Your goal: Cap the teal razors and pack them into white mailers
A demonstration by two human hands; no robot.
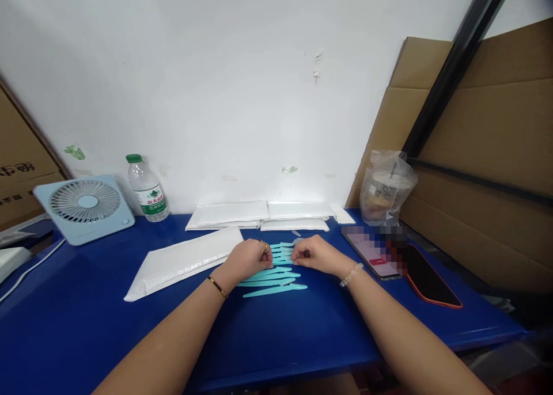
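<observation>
Forearms [175, 331] extend over the blue bench [276, 337]. Left hand [249, 258] and right hand [311, 254], fingertips [268, 262] gathered, flank turquoise strips [270, 276] on it; pinching cannot be confirmed. Strip long axes run left to right, nearest strip [275, 291] angled slightly away at its right end.

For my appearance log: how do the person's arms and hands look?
The left hand wears a gold-toned ring and, above it, a dark bracelet with gold-coloured pieces. The right hand has a pale beaded bracelet at its wrist. No gloves or sleeves show.
</observation>
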